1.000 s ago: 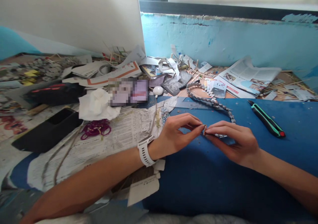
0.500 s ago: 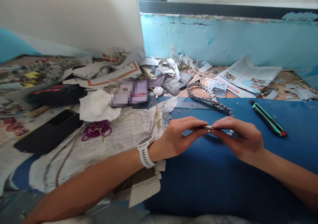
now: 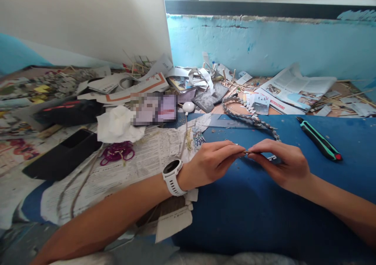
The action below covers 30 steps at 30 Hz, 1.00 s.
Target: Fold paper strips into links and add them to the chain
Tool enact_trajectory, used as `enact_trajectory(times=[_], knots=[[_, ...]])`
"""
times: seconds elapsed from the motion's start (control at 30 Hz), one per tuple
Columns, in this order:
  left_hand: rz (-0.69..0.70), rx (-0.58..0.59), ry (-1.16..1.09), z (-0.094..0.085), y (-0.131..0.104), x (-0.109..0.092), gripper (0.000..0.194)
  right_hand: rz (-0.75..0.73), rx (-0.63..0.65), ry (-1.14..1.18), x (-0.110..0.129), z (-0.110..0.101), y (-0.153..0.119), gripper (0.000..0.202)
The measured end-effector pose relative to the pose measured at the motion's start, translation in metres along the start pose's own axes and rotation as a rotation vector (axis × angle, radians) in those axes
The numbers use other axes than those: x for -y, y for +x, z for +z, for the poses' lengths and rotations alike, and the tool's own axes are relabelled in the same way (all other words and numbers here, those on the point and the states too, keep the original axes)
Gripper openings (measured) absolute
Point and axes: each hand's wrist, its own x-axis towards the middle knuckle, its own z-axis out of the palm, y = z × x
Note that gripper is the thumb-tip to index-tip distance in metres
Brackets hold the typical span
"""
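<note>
Over the blue table surface (image 3: 235, 214), my left hand (image 3: 209, 161) and my right hand (image 3: 286, 161) meet with pinched fingertips. Between them is a small folded paper strip (image 3: 246, 152), seen nearly edge-on; fingers cover most of it. A woven chain of folded paper (image 3: 241, 117) curves from the back of the table down behind my right hand, where a pale end shows under the fingers. Whether the strip is joined to the chain is hidden. A clear ruler (image 3: 217, 123) lies flat beyond my left hand. Right of my right hand rests a black-and-green utility knife (image 3: 319, 139).
Newspaper sheets (image 3: 147, 151) cover the left side, bearing a black case (image 3: 58, 159), purple cord (image 3: 117, 153), crumpled tissue (image 3: 117, 124) and a pixelated object (image 3: 154, 108). A white round-ended cable (image 3: 188, 107) runs between. Paper scraps and sticks (image 3: 229, 79) line the light-blue wall (image 3: 264, 45).
My left wrist has turned, bringing the watch face more into view. The pinched strip now appears thinner, more edge-on. The whole scene has shifted slightly right with the camera.
</note>
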Motion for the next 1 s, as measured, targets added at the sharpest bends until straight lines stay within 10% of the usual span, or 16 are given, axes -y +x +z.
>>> enact_trajectory(times=[0.43,0.77,1.0], knots=[[0.001,0.151,-0.037,-0.012,0.008,0.011,0.014,0.02,0.097,-0.013,-0.006,0.001,-0.002,0.012],[-0.075,0.302,0.397,-0.047,0.008,0.054,0.048,0.106,0.106,-0.141,-0.023,-0.003,-0.004,0.016],[-0.109,0.381,0.257,-0.033,0.003,0.061,0.033,0.033,0.146,-0.174,-0.025,0.001,-0.003,0.025]])
